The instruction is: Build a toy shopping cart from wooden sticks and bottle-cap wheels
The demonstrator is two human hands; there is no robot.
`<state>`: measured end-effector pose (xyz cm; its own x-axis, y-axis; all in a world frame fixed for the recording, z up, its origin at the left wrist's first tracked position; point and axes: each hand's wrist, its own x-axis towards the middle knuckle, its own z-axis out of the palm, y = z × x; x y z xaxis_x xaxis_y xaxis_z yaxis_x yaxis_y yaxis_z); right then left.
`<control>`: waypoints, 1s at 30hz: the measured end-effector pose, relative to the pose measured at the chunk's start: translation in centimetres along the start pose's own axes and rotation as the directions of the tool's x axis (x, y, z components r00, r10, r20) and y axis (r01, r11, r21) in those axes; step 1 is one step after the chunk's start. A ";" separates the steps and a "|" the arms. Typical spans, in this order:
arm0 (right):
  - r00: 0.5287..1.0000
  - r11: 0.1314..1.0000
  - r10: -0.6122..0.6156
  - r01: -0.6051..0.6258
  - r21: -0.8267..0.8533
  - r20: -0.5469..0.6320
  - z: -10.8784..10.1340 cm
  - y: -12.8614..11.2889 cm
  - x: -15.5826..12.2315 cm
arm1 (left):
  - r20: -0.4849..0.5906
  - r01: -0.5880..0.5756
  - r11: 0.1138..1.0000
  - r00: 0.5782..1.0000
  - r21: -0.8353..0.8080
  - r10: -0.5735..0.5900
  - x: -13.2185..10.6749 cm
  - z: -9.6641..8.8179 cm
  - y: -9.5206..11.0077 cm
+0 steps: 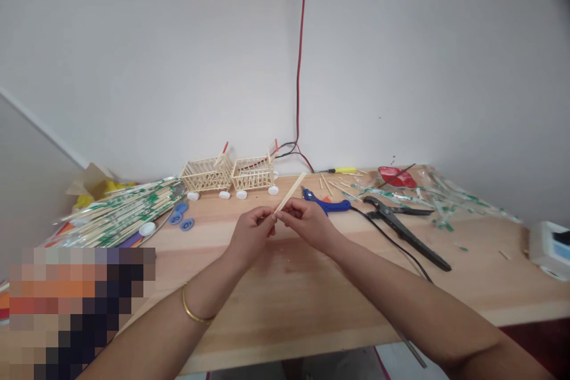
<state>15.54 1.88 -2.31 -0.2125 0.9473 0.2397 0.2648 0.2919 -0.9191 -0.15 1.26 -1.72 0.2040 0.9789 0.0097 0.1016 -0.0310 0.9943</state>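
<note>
The left hand and right hand pinch pale wooden sticks by their near ends above the tabletop, probably to keep them aligned, though partly hidden, with the glue gun within reach beyond.

Matt wooden sticks, glossy plastic wrappers

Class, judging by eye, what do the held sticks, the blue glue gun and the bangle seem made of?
Held sticks: probably bamboo or wood, unpainted and matte, given their pale straw colour.
Glue gun: likely moulded plastic, judging by its even blue body.
Bangle: apparently gold-coloured metal, perhaps plated; it looks smooth and shiny.
</note>
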 end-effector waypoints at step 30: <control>0.900 0.638 0.099 0.271 -0.721 0.426 -3.5 -1.4 -0.2 | 0.402 -0.494 0.311 0.860 0.812 0.316 0.9 -3.0 0.5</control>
<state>18.50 1.70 0.06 -0.5654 0.8248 -0.0083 0.7894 0.5381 -0.2955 -2.89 2.74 -0.93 0.5987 0.7505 0.2799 0.7216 -0.6570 0.2183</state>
